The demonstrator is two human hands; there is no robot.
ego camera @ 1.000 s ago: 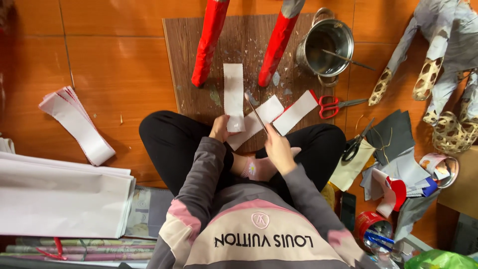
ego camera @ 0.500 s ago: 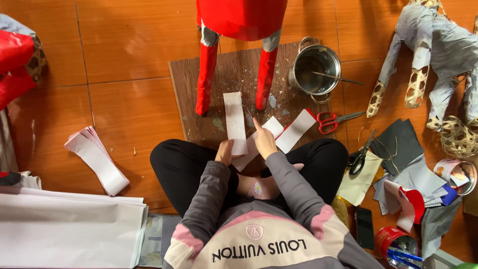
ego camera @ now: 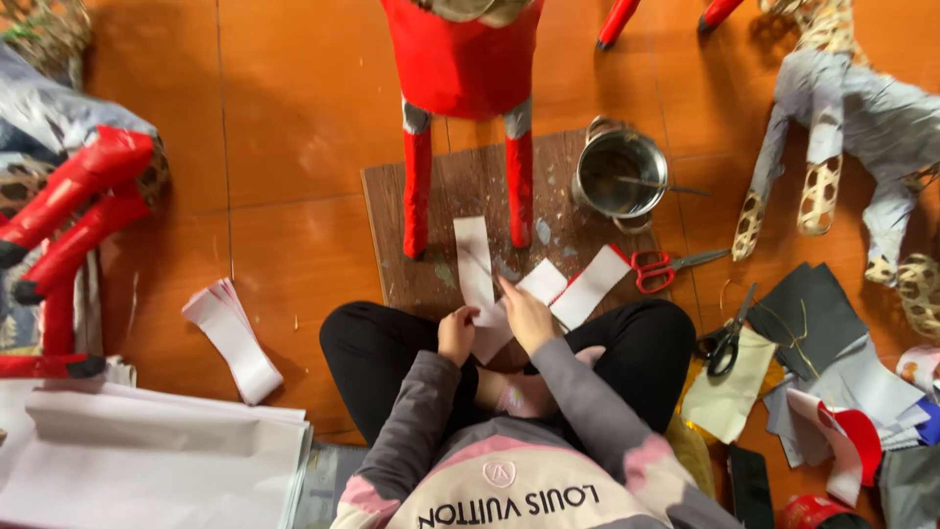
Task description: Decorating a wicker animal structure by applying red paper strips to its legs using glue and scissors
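The person sits cross-legged on the orange tiled floor (ego camera: 294,147), in black trousers and a grey sweatshirt with pink bands, seen from overhead. Closest in, the left hand (ego camera: 456,333) is curled, fingers bent inward, pinching the lower end of a long white paper strip (ego camera: 475,269) that runs away from it toward 12 o'clock. The right hand (ego camera: 527,315) lies just at 3 o'clock of the left, fingers loosely together and stretched forward, the fingertips pressing down on the same strip where it meets a smaller white paper piece (ego camera: 543,282); it grips nothing that can be made out. A third white strip with a red edge (ego camera: 590,286) lies slanted at 2 o'clock of the right hand.

All three papers rest on a dark brown wooden board (ego camera: 460,186) stained with pale smears. Farther up the board stand the two red-covered legs of a red papier-mâché figure (ego camera: 462,59), one on each side of the long strip's far end. At 1 o'clock of the hands a round metal pot (ego camera: 619,176) with a stick in it sits on the board's corner, and red-handled scissors (ego camera: 658,266) lie just beside the board at 3 o'clock. Black-handled scissors (ego camera: 725,338) lie near the person's right knee. At 9 o'clock, well apart, a stack of white paper strips (ego camera: 233,338) lies on the floor.
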